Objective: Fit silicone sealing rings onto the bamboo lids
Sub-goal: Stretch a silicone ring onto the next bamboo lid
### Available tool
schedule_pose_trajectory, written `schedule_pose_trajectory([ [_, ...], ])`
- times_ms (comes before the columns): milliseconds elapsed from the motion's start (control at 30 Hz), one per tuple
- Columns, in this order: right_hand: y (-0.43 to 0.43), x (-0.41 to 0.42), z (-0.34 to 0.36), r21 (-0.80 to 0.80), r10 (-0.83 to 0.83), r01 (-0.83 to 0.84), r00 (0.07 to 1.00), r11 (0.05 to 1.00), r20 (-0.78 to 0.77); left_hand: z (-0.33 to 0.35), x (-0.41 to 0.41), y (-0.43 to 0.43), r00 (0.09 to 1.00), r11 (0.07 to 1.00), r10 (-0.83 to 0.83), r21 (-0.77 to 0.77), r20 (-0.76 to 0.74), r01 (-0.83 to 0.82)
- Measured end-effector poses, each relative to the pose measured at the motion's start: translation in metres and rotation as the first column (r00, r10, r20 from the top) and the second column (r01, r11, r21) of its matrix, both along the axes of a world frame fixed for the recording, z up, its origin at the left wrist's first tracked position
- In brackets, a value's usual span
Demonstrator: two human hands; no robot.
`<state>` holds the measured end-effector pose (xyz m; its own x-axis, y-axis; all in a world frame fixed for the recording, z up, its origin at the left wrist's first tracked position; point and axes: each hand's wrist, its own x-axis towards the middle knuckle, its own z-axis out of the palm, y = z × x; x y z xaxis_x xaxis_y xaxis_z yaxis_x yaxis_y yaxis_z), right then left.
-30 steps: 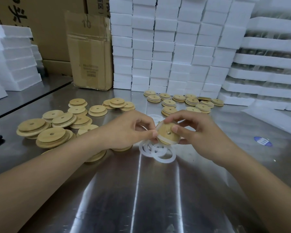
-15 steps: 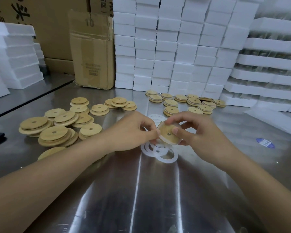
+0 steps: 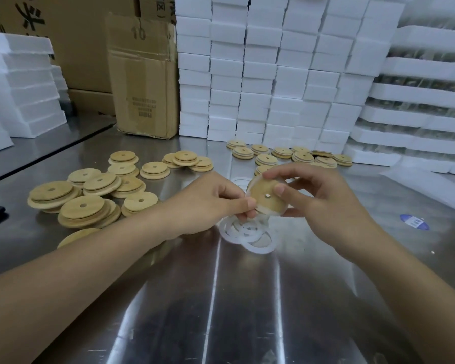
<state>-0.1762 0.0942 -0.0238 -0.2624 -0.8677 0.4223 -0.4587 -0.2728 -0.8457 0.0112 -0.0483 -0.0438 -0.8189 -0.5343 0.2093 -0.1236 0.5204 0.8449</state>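
Note:
I hold a round bamboo lid with a small centre hole above the steel table, its flat face tilted toward me. A translucent silicone ring runs around its rim. My left hand pinches the lid's left lower edge and the ring. My right hand grips the lid from the right, fingertips on its face and top edge. Below the lid lie several loose white silicone rings in a small heap.
Bare bamboo lids lie piled at the left of the steel table; smaller lids sit in a group at the back. White foam blocks and a cardboard box stand behind. A blue sticker lies at the right.
Both hands stay on the lid; it has tipped a little more upright toward me and my right fingers have shifted along its rim. My view has drifted slightly.

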Motion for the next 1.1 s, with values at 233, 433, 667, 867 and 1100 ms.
schedule_pose_trajectory([
  [233, 0.004, -0.014, 0.009, 0.084, 0.07, -0.11, 0.922, 0.99, 0.382, 0.021, 0.01, 0.0, 0.988, 0.984, -0.153, 0.092, -0.008, 0.153],
  [433, 0.001, -0.012, 0.004, 0.106, 0.019, -0.063, 0.926, 0.992, 0.378, 0.016, 0.007, 0.003, 0.995, 0.994, -0.099, 0.053, -0.014, 0.1],
  [667, -0.001, -0.003, 0.0, 0.046, -0.016, 0.002, 0.955, 0.999, 0.296, 0.008, -0.002, 0.014, 0.997, 0.982, 0.07, 0.176, -0.026, -0.064],
  [867, -0.003, 0.009, -0.004, -0.039, 0.006, 0.003, 0.974, 0.999, 0.228, 0.007, -0.003, 0.017, 0.99, 0.964, 0.142, 0.227, -0.004, -0.137],
  [1100, -0.002, 0.007, 0.0, -0.047, -0.025, 0.052, 0.889, 0.998, 0.457, 0.016, 0.003, 0.017, 0.995, 0.973, 0.022, 0.232, -0.101, 0.002],
])
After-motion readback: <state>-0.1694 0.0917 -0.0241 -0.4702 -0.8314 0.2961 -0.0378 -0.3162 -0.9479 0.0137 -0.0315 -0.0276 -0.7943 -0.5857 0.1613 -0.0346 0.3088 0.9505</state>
